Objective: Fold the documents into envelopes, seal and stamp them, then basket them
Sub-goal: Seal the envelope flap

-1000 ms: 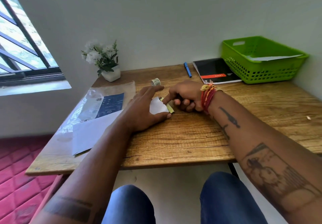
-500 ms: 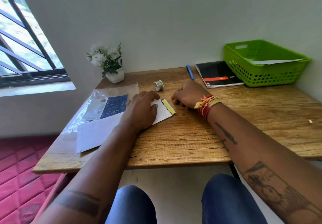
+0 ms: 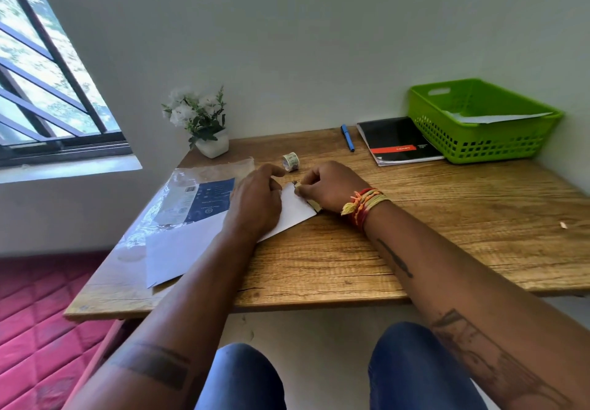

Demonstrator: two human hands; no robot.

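Seated at a wooden bench (image 3: 447, 234), knees in blue jeans below its near edge. White envelope (image 3: 198, 243) lying flat and slantwise on the bench, its left end overlapping a clear plastic packet with a dark blue printed insert (image 3: 204, 200). Left hand (image 3: 255, 202) palm-down on the envelope's right half, fingers fairly straight and pressing it flat, grip open and holding nothing. Right hand (image 3: 329, 186) touching the envelope's far right corner, fingers curled and thumb against fingertip, grip closed in a pinch on the yellowish adhesive strip (image 3: 316, 207) at the envelope's flap end, only a sliver of that strip showing under the heel of the hand. Red, orange and yellow thread bands (image 3: 364, 205) round the right wrist, tattoos along both forearms. Small roll of stamps (image 3: 291, 161) just beyond the envelope, close to both hands, standing on edge. Farther back from the envelope, a white pot of white flowers (image 3: 204, 122) by the wall. To the right beyond the envelope, a blue pen (image 3: 348, 138), then a black notebook with a red band (image 3: 399, 141), then touching it a green plastic basket (image 3: 479, 144) in the bench's far right corner with a white envelope or sheet (image 3: 498, 118) lying inside. Barred window (image 3: 48, 90) to the left, pink quilted mattress (image 3: 38, 329) on the floor below it
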